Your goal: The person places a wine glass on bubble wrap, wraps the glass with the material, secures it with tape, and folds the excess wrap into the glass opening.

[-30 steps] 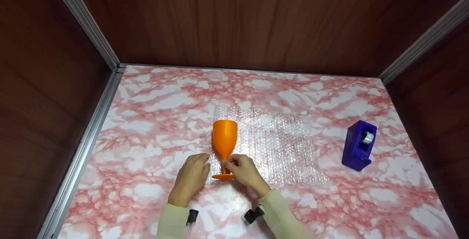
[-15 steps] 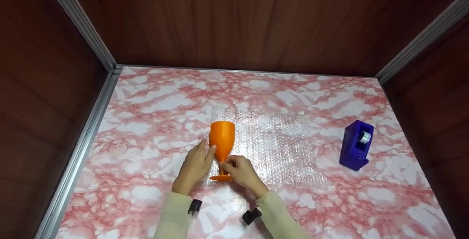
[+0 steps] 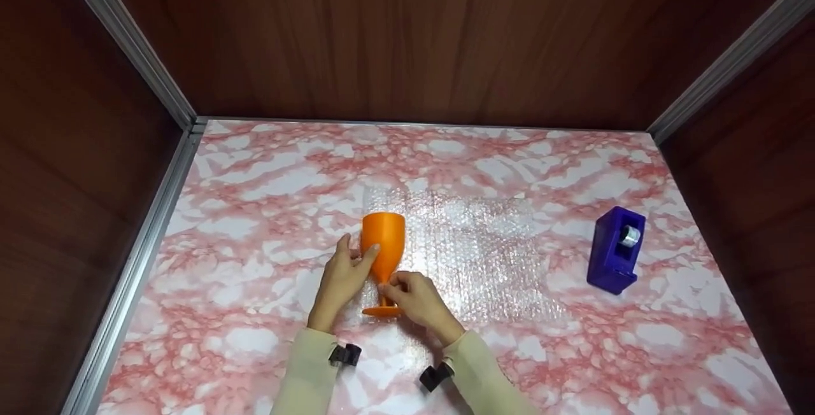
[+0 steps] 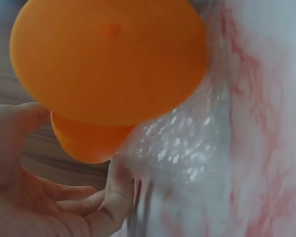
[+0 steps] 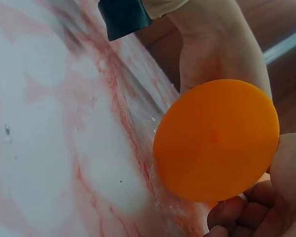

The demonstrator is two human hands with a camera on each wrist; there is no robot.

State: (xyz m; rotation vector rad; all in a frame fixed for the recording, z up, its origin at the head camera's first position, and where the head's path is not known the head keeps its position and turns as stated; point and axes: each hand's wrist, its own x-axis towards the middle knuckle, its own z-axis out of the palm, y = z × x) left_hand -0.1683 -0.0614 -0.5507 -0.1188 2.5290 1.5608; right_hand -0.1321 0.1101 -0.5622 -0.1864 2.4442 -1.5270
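An orange plastic goblet (image 3: 384, 237) lies on its side on a sheet of bubble wrap (image 3: 477, 256), along the sheet's left edge, its mouth pointing away from me. My right hand (image 3: 420, 300) pinches the stem just above the round foot. At the bowl's left side is my left hand (image 3: 344, 281), its thumb laid over the bowl. In the left wrist view, the fingers (image 4: 116, 197) curl beneath the bowl and meet the edge of the wrap. The flat foot (image 5: 217, 140) fills much of the right wrist view and hides the stem.
A purple tape dispenser (image 3: 614, 253) with a tape roll stands to the right of the wrap. The table (image 3: 255, 211) has a pink-and-white marbled top. Brown wood-grain panels (image 3: 414, 39) with metal rails enclose its back and sides.
My left hand has moved in from beside the goblet, and its thumb has come onto the bowl. The right hand keeps its pinch on the stem. The whole view has shifted slightly.
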